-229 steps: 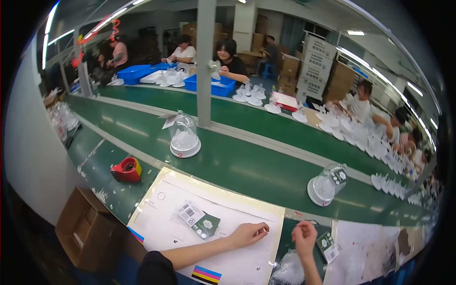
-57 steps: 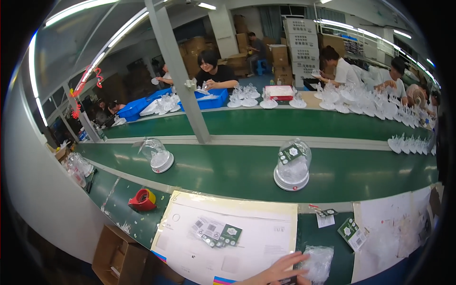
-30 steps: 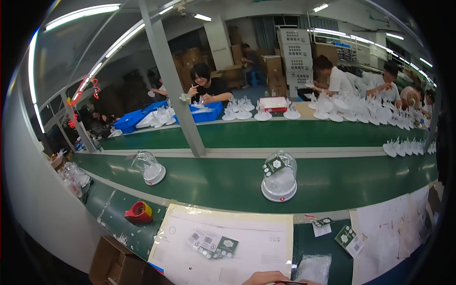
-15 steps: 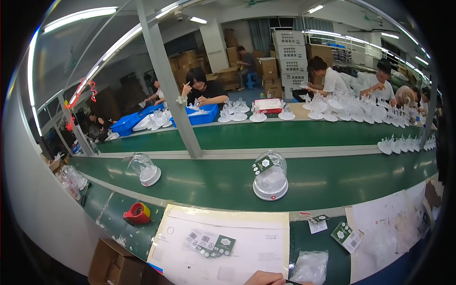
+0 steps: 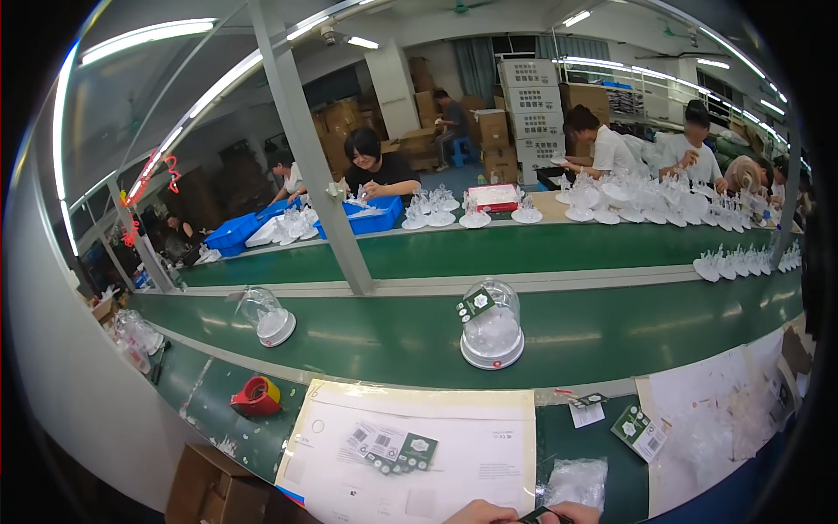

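At the bottom edge, my left hand [image 5: 482,512] and my right hand [image 5: 573,513] are close together, both cut off by the frame. Between them is a small dark green card [image 5: 538,515], pinched by the fingers of both hands. On the white sheet [image 5: 336,489] in front of me lie several overlapping green and white cards [image 5: 417,451]. A clear bag [image 5: 577,483] rests just beyond my right hand. On the green belt [image 5: 384,336] stands a clear dome on a white base [image 5: 491,351], a green tag [image 5: 475,305] hanging at its upper side.
Another dome [image 5: 277,327] stands left on the belt. A red tape dispenser [image 5: 255,397] sits left of the sheet, above a cardboard box [image 5: 214,489]. More cards [image 5: 639,434] and clear wrapping [image 5: 720,441] lie right. Co-workers sit across, behind blue bins [image 5: 375,218] and white-based figures.
My right hand and the dark green card have come into view beside my left hand. The nearer dome appears slightly further left. A co-worker opposite has lowered a hand from the head.
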`<state>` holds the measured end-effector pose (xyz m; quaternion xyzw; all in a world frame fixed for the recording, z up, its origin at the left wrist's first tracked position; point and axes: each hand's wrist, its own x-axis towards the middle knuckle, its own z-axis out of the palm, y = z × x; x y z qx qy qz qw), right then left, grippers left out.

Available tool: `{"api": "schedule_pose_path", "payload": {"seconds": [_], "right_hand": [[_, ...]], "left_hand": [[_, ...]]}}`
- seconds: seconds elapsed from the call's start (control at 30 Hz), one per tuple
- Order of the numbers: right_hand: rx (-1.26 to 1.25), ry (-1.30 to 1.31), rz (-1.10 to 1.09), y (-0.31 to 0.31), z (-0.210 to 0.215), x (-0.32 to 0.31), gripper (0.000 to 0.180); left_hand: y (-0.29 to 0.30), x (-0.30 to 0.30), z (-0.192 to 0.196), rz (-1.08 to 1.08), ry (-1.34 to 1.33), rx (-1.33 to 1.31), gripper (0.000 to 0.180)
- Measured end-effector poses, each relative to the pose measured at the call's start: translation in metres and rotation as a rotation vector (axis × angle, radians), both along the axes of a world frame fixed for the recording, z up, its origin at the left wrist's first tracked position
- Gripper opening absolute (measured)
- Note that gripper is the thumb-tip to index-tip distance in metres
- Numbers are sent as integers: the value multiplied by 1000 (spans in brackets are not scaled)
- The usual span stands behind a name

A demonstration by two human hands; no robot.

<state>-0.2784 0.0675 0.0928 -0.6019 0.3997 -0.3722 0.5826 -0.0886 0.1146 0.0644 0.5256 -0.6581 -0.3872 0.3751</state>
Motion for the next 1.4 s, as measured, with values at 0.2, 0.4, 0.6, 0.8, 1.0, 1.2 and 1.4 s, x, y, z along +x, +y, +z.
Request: {"api": "schedule_pose_path", "payload": {"seconds": [0.2, 0.4, 0.6, 0.8, 1.0, 1.2, 1.4], "right_hand": [[-150, 27, 36, -5, -2, 15, 7], [-53, 188, -30, -10, -8, 12, 10], [-646, 547, -274, -23, -12, -27, 15], [-576, 763, -56, -28, -25, -39, 16], [-521, 711, -146, -61, -11, -55, 21], [-545, 776, -78, -48, -7, -73, 28], [-281, 742, -49, -39, -28, -77, 18]], "left_hand": [[-16, 24, 11, -71, -31, -10, 15], [-44, 29, -5, -190, -97, -34, 14], [-65, 41, -58, 59, 352, 196, 19], [-63, 37, -61, 37, 373, 199, 21], [-63, 36, -61, 10, 329, 153, 20], [-63, 38, -66, 18, 304, 148, 20], [-62, 40, -62, 47, 309, 186, 18]]}}
